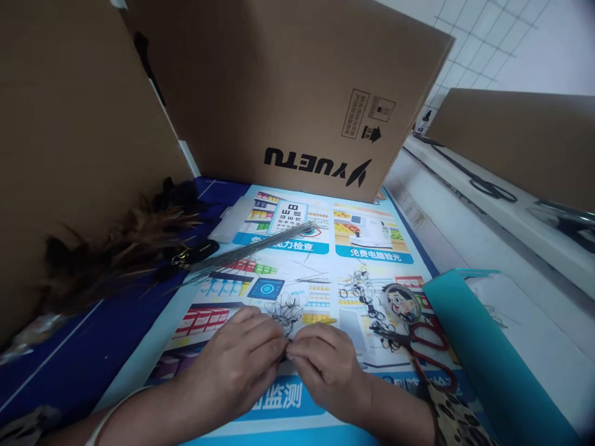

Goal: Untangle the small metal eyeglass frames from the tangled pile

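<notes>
My left hand (244, 353) and my right hand (328, 365) meet at the fingertips over the printed poster. Both are closed in a pinch. Whatever sits between the fingers is small and mostly hidden; only a dark bit shows, too small to name. Right behind the fingertips lies a tangle of thin dark wire (286, 311). A bundle of long straight grey wires (260, 246) stretches diagonally beyond the left hand. To the right are small black rings (367, 303), a round cartoon-face item (402, 303) and red-handled scissors (427, 344), partly over more rings.
Brown feathers (134, 241) and a black tag (202, 251) lie on the blue cloth (60, 371) at left. Cardboard walls (288, 93) stand behind and to the left. A teal open box (493, 353) is at right, beside a white ledge (469, 176).
</notes>
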A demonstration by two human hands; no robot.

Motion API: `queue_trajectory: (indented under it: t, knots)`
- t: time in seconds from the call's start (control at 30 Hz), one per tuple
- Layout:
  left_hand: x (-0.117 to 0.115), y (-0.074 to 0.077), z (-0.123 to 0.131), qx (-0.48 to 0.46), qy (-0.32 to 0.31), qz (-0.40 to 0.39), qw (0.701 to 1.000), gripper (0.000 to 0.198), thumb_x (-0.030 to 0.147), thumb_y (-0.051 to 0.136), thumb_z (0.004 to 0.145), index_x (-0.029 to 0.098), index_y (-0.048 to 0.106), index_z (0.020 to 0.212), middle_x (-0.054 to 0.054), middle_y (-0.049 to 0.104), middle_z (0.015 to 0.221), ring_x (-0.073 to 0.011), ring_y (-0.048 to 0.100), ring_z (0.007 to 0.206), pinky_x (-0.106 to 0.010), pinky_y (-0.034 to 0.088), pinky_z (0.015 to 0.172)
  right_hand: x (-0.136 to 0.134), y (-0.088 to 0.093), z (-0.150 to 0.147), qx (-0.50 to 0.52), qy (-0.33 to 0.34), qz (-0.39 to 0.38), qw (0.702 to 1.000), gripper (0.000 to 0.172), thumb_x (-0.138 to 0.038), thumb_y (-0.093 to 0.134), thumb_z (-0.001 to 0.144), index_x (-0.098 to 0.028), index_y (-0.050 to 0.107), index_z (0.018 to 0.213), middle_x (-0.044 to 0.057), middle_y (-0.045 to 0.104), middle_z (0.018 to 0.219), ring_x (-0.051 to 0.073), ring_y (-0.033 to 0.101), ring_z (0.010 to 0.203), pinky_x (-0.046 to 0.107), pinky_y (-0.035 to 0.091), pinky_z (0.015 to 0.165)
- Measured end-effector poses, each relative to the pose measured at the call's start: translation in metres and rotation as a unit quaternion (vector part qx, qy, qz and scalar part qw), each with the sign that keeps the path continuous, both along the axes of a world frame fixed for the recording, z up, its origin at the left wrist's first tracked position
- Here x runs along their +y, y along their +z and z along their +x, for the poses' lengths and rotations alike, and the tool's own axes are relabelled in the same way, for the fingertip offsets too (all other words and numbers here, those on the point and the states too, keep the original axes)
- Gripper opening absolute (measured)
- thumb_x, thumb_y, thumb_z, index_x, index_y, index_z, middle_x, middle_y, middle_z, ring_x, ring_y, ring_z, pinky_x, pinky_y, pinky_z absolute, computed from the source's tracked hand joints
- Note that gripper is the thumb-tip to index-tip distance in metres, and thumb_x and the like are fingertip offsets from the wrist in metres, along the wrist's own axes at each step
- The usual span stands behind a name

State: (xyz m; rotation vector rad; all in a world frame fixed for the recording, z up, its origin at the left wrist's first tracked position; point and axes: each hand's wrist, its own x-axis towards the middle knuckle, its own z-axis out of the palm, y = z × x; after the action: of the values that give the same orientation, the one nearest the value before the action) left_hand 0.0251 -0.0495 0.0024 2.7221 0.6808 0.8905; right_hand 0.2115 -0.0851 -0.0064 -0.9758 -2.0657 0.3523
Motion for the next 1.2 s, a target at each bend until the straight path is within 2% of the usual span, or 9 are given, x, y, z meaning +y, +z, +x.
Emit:
queue_trajectory:
  t: [0.23, 0.47, 0.73, 1.0, 1.2]
  knots:
    - [-0.003, -0.005, 0.002, 0.053, 0.000, 0.034, 0.998, 0.019, 0.006, 0.044, 0.080, 0.017, 0.060, 0.077, -0.003, 0.057, 0.070, -0.0166, 0.051, 0.067, -0.036, 0.037, 0.071, -0.004, 0.003, -0.005, -0.046, -0.026, 0.037, 0.998, 0.014, -0.012, 0.046, 0.083, -0.017, 0.059, 0.086, 0.006, 0.066, 0.081, 0.016, 0.059, 0.075, 0.030, 0.050, 0.069]
    - [-0.002, -0.003, 0.004, 0.019, 0.014, 0.072, 0.997, 0.019, 0.008, 0.043, 0.081, 0.017, 0.059, 0.075, -0.003, 0.056, 0.065, -0.0160, 0.052, 0.066, -0.034, 0.040, 0.072, -0.005, 0.000, -0.006, -0.095, -0.027, 0.064, 0.993, 0.013, -0.012, 0.045, 0.081, -0.016, 0.057, 0.082, 0.007, 0.065, 0.079, 0.016, 0.057, 0.071, 0.031, 0.048, 0.067]
    - [0.003, -0.010, 0.004, 0.026, -0.019, 0.107, 0.994, 0.021, 0.010, 0.039, 0.084, 0.017, 0.057, 0.077, -0.002, 0.056, 0.063, -0.0148, 0.052, 0.062, -0.032, 0.040, 0.072, -0.006, -0.002, -0.006, -0.092, -0.026, 0.065, 0.993, 0.013, -0.013, 0.042, 0.082, -0.017, 0.054, 0.083, 0.007, 0.065, 0.077, 0.016, 0.059, 0.073, 0.030, 0.049, 0.068]
    - [0.001, -0.010, 0.001, 0.021, -0.016, 0.093, 0.995, 0.017, 0.009, 0.044, 0.082, 0.017, 0.058, 0.077, -0.001, 0.054, 0.062, -0.0150, 0.051, 0.062, -0.033, 0.039, 0.069, -0.005, -0.004, -0.008, -0.030, -0.026, 0.033, 0.999, 0.010, -0.011, 0.047, 0.079, -0.019, 0.053, 0.080, 0.005, 0.066, 0.077, 0.015, 0.061, 0.073, 0.027, 0.050, 0.070]
    - [0.004, -0.007, 0.002, 0.014, 0.006, 0.014, 1.000, 0.017, 0.006, 0.046, 0.081, 0.017, 0.059, 0.082, -0.004, 0.058, 0.070, -0.0172, 0.050, 0.068, -0.033, 0.037, 0.066, 0.002, -0.006, -0.001, -0.020, -0.001, 0.035, 0.999, 0.011, -0.010, 0.049, 0.079, -0.018, 0.055, 0.082, 0.005, 0.066, 0.078, 0.015, 0.061, 0.074, 0.027, 0.049, 0.070]
